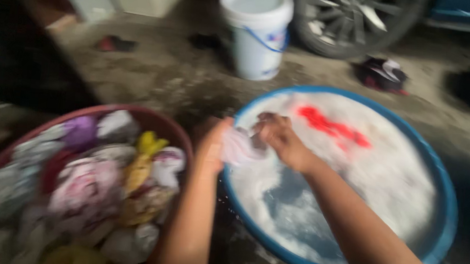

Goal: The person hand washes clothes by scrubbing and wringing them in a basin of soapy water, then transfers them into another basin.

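**Wet pale cloth, held over a blue wash basin**

Item: one small cloth (239,146), whitish with a faint pink cast, bunched into a soft wad. It is held between both hands just above the near-left rim of the blue basin (446,184), at the edge of the suds. The picture is blurred by motion, so weave and pattern cannot be made out.

Handling, as judged: soft and limp, light though made heavier by water, likely slippery with soap, not fragile. It is best taken by gathered folds at two opposite ends — as it is gripped here.

Left hand (211,147): fingers closed on the left end of the cloth. Right hand (280,139): fingers curled and pinched on the right end, knuckles up.

Basin contents: white foam (389,179) over most of the surface, a patch of dark water (291,196) near the forearms, a red garment (332,126) lying in the foam at the far side.

To the left — a reddish-brown tub (159,121), heaped with wrung clothes (99,188) in white, pink, purple and yellow.

Beyond: a white bucket (255,32) with a blue handle on the concrete floor (160,74), a car wheel (352,18), dark footwear (384,74) lying beside it.
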